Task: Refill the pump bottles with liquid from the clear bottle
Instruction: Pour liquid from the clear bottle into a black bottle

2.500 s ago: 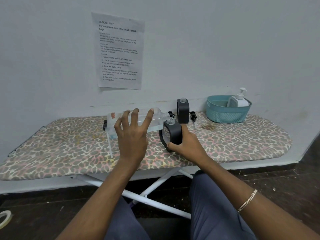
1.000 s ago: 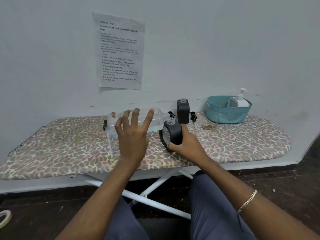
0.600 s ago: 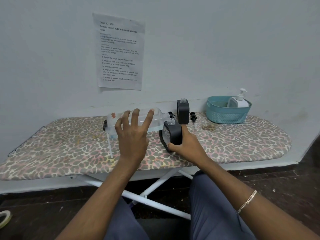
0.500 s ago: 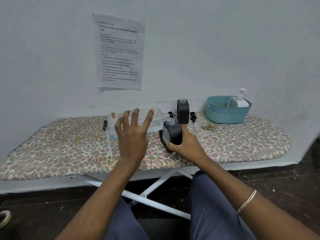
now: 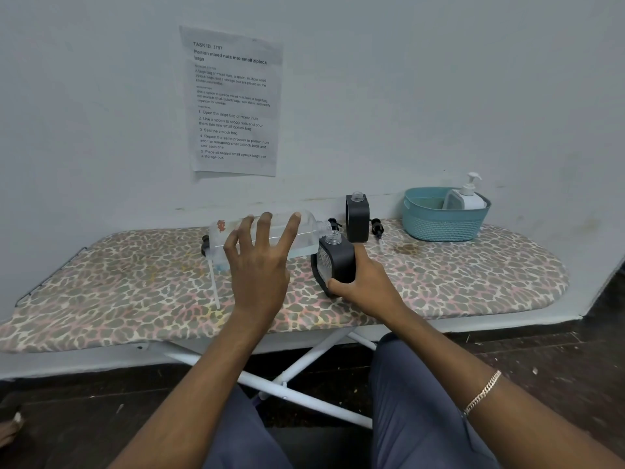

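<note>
Open room lies over the left end of the spotted cloth board [image 5: 101, 299]. 1 black square bottle [image 5: 357, 220] and 1 teal plastic basket [image 5: 443, 226] block the back right.
</note>
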